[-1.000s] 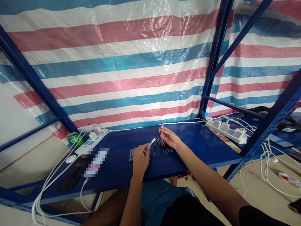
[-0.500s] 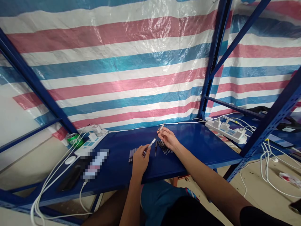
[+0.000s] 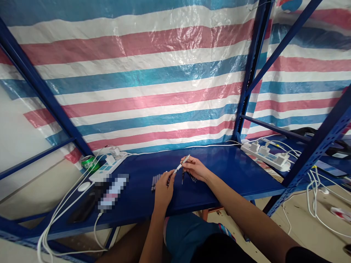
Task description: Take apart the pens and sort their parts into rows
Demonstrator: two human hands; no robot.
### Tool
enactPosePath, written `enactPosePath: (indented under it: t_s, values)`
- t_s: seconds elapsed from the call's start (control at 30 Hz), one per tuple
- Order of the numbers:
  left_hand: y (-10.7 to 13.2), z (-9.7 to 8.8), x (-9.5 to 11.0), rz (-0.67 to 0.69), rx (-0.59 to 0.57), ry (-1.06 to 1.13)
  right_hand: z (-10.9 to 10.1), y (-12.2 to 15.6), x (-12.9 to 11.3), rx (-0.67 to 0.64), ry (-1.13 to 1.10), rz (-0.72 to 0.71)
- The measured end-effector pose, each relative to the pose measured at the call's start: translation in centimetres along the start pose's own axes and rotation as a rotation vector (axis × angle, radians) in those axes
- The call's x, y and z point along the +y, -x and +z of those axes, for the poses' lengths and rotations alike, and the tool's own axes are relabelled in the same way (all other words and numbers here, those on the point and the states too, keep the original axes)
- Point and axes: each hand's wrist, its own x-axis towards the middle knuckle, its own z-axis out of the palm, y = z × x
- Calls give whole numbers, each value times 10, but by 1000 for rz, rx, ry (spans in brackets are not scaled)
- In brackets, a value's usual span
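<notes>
Head view: a green can (image 3: pixel 89 163) and a white power strip (image 3: pixel 106 167) sit at the left of a blue steel shelf (image 3: pixel 233 168). A row of dark pens (image 3: pixel 155 182) lies just beside the left hand (image 3: pixel 163 190), which grips the lower end of a slim white pen (image 3: pixel 178 168) above the shelf. The pen's long axis slants up and rightward, toward the back edge. The right hand (image 3: pixel 195 170), reaching in over the front edge, pinches it higher up, above more dark pens (image 3: pixel 191 177). Open shelf runs right to a second power strip (image 3: pixel 263 155).
</notes>
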Motion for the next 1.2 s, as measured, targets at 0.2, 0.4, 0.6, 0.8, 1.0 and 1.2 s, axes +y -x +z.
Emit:
enactPosePath:
  t_s: [0.2, 0.4, 0.6, 0.8, 1.0, 1.2]
  values:
    - [1, -2, 0, -14, 52, -10, -8, 1, 2, 24, 65, 63]
    - [1, -1, -2, -71, -38, 53, -4, 3, -3, -22, 111, 43]
    - [1, -1, -3, -52, -102, 132, -5, 6, -6, -73, 94, 86]
    - [-1, 0, -2, -42, -136, 113, -7, 6, -6, -80, 90, 113]
    - [1, -1, -2, -34, -53, 57, -7, 5, -3, -89, 110, 129]
    - [4, -1, -3, -6, 55, 11, -7, 6, -2, -82, 121, 149]
